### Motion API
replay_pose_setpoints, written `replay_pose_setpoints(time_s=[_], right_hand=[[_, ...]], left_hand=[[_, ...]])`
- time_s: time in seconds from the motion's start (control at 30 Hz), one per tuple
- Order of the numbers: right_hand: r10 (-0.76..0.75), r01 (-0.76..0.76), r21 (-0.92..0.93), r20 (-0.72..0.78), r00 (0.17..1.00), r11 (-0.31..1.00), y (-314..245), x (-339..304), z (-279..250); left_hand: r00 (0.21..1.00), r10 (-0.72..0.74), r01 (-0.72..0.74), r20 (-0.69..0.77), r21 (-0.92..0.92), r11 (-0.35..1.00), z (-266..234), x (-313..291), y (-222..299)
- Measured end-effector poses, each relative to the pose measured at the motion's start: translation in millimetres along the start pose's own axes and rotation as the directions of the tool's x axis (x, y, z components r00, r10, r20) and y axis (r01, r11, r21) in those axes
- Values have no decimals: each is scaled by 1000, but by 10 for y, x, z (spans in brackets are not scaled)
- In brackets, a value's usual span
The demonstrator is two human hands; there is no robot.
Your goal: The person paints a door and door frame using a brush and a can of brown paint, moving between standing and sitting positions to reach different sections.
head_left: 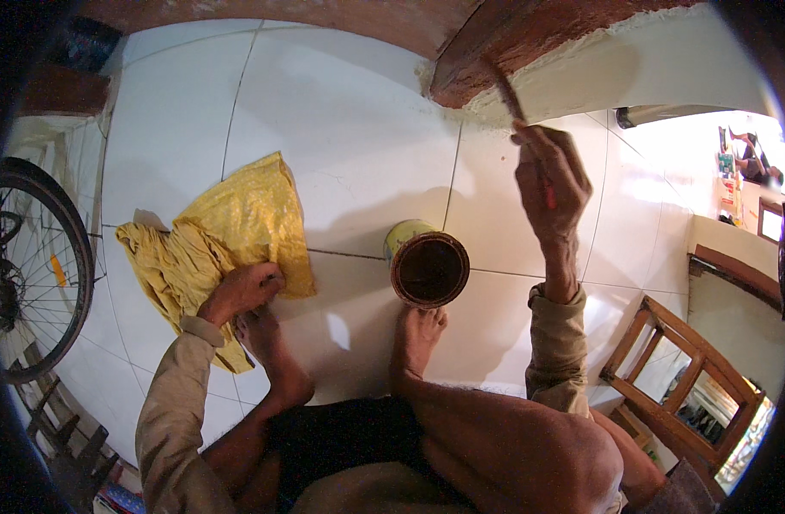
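Observation:
My right hand is closed around a paintbrush, with a bit of red showing between the fingers. The brush's dark end reaches the reddish-brown door frame post, at the edge where it meets the pale wall. At the left, my left hand lies over a crumpled yellow woven sack, close above my left foot. Its fingers are curled, and whether they pinch the sack is hidden. Between my feet and the post stands an open paint can with dark brown paint inside and a stained rim.
White floor tiles spread around the can. A bicycle wheel stands at the left edge. On the right are a brown wooden frame with panes and a pale wall. A person sits far off at the right.

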State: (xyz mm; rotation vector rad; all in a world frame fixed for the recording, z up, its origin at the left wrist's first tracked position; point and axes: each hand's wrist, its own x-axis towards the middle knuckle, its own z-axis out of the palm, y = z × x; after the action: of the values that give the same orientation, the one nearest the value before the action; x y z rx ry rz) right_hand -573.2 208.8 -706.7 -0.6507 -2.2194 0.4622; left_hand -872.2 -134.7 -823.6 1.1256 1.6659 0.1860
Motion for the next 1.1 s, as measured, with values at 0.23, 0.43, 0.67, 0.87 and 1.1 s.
replay_pose_setpoints(time_s=[0.23, 0.43, 0.67, 0.87, 1.1], right_hand=[[-104, 94, -68, -151, 983, 993, -206, 51, -128], [21, -22, -24, -56, 998, 999, -142, 123, -25], [-149, 118, -148, -222, 964, 982, -420, 225, -26], [-88, 84, -121, -33, 996, 989, -419, 316, 48], [-206, 215, -171, 68, 976, 961, -418, 609, -46]], left_hand=[[1000, -23, 22, -17, -36, 999, -11, -19, 20], [999, -33, 33, -28, 8, 999, -46, -12, 86], [998, -3, 4, -56, 24, 1000, -33, -37, 86], [998, -30, 30, -62, -5, 1000, -39, -53, 123], [998, -26, 26, -62, -6, 1000, 23, 3, -25]])
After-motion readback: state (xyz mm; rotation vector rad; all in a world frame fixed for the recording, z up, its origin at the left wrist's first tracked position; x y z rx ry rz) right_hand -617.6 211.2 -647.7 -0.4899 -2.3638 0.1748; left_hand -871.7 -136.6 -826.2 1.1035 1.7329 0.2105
